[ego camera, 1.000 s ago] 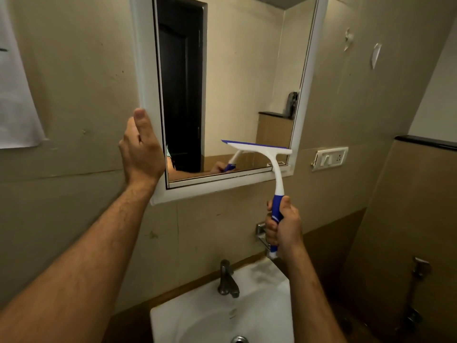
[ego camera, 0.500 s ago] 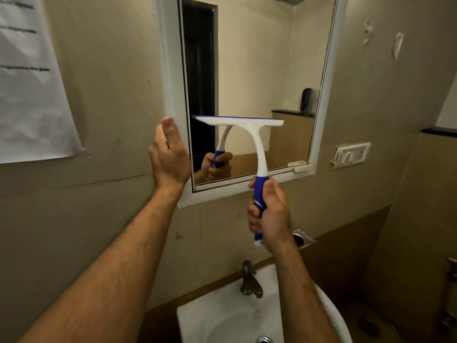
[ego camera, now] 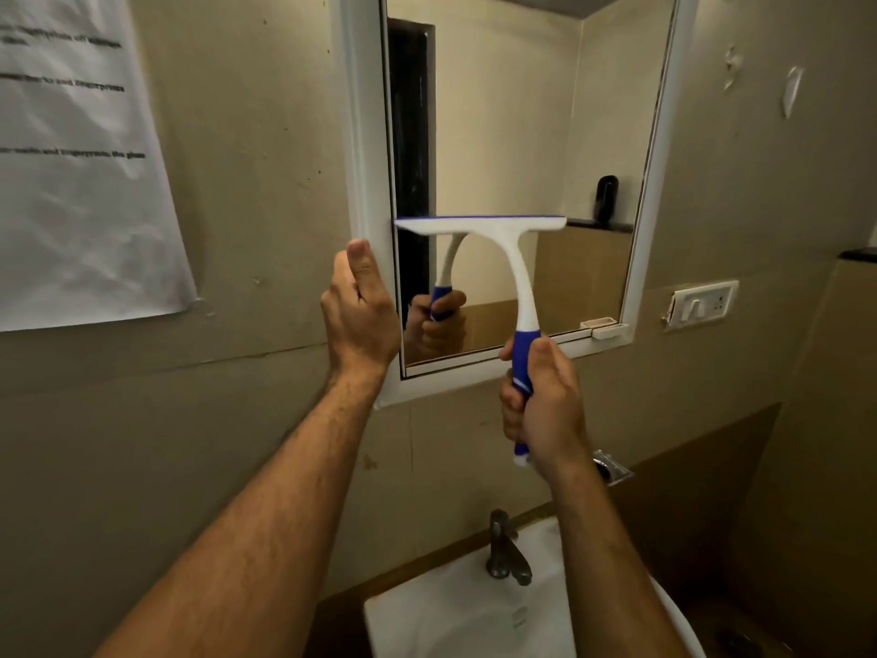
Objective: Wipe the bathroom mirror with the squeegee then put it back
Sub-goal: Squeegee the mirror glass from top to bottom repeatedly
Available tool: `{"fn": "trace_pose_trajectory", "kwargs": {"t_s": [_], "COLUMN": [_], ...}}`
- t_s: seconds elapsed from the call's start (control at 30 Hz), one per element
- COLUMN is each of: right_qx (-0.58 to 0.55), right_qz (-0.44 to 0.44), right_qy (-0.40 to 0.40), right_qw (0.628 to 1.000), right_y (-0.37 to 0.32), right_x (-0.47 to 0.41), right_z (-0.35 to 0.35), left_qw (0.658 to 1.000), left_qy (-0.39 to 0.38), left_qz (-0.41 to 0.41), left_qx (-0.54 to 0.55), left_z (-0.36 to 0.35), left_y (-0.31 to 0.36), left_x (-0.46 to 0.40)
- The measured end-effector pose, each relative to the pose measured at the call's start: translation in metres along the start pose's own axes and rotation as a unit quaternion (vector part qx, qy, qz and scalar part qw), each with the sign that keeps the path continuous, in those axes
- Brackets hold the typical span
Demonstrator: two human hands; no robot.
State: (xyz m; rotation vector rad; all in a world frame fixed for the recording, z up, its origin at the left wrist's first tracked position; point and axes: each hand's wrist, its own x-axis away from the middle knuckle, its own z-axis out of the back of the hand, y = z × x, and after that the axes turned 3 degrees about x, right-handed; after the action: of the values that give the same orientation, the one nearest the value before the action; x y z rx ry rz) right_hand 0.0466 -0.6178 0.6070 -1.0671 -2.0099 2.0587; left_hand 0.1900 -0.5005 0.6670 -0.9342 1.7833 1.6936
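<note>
A white-framed mirror (ego camera: 522, 135) hangs on the beige wall. My right hand (ego camera: 541, 406) grips the blue handle of a white squeegee (ego camera: 512, 258), held upright. Its blade lies level against the lower left part of the glass, its left end at the frame's inner edge. My left hand (ego camera: 360, 311) holds the mirror's left frame near the bottom corner, fingers curled round its edge. The glass reflects the squeegee and the hand holding it.
A white sink (ego camera: 474, 610) with a metal tap (ego camera: 508, 548) sits below. A paper notice (ego camera: 71, 159) is stuck on the wall at left. A switch plate (ego camera: 702, 303) is right of the mirror, and a small white holder (ego camera: 610, 327) sits at its lower right corner.
The squeegee moved left across the mirror and up, from the lower right corner to the left side. My left hand stayed on the frame.
</note>
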Motion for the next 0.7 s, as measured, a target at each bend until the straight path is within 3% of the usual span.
{"fn": "trace_pose_trajectory", "kwargs": {"t_s": [0.37, 0.7], "right_qx": [0.036, 0.038], "right_qz": [-0.050, -0.050], "right_qy": [0.024, 0.018], "right_qw": [0.998, 0.998], "right_y": [0.055, 0.041], "right_x": [0.045, 0.032], "right_z": [0.011, 0.015], "left_qw": [1.000, 0.999], "left_qy": [0.006, 0.001], "left_qz": [0.011, 0.016], "left_qx": [0.011, 0.036], "left_z": [-0.002, 0.002], "left_y": [-0.005, 0.011], "left_x": [0.000, 0.007]}}
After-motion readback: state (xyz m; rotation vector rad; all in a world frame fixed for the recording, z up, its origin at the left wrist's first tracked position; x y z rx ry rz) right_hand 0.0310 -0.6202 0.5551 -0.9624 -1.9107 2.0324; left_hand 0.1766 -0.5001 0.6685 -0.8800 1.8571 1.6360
